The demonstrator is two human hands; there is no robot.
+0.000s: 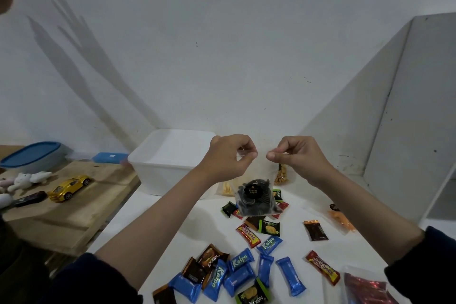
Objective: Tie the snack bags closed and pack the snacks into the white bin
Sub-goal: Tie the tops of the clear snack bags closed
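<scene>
A clear snack bag [255,198] of dark round biscuits hangs above the white table [148,219]. My left hand [230,155] pinches the bag's top left corner and my right hand [296,155] pinches its top right corner. The white bin [170,163] stands just left of the bag, behind my left hand. Behind the hanging bag stand two more clear snack bags: one with pale chips [228,189] and one with golden pieces [282,175]. Several small wrapped snacks [246,271] in blue, red, green and brown lie scattered on the table below.
A white shelf unit [399,106] closes off the right side. An orange snack bag [341,221] lies at the right, a red foil pack [365,290] at the bottom right. On the wooden boards at left sit a yellow toy car [69,187], plush toys [24,180] and a blue-lidded container [32,157].
</scene>
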